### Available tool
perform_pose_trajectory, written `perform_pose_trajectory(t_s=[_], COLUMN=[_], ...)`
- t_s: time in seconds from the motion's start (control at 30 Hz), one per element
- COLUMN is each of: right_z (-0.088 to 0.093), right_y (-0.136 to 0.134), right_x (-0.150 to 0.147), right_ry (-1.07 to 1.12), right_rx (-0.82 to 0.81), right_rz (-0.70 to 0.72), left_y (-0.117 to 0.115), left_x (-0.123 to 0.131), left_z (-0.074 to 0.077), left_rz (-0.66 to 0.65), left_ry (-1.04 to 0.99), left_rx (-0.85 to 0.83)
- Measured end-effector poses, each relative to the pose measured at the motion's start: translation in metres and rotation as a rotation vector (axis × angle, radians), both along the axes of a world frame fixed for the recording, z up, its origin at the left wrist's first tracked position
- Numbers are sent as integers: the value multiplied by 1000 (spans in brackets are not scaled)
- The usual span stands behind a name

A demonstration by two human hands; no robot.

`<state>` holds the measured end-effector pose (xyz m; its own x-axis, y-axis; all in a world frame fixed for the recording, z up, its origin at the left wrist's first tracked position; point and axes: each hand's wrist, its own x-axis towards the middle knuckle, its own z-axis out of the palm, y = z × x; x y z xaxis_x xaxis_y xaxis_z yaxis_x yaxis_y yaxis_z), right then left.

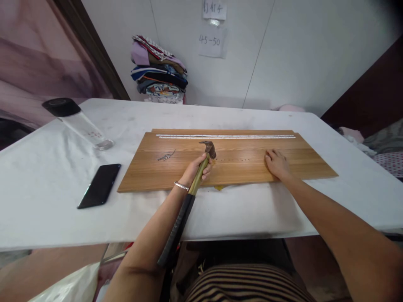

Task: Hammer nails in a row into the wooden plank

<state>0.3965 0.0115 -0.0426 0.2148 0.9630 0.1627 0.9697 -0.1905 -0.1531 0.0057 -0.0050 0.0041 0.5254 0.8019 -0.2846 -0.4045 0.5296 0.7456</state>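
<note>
L grip [197,170] clasps hammer [185,206]; R grip [277,163] on board [151,173].

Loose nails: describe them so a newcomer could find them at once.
A long wooden board lies on the white table. On its left part, just left of the hammer head, is a small heap of thin grey nails. They lie loose and crossed, unlike the neat row of dark dots right of the hammer.

Smooth grained wooden board [239,167]; rusty metal hammer head [209,148]; glossy phone [100,185].
</note>
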Motion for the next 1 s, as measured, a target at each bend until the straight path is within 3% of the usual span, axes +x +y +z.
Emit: perform_pose_trajectory(t_s=[1.0], right_z=[1], right_y=[-1], right_x=[0], right_ry=[16], right_rx=[7], right_rz=[8], left_y=[0], left_x=[1], left_z=[-3], left_rz=[-3], left_ry=[-2], left_rx=[-12])
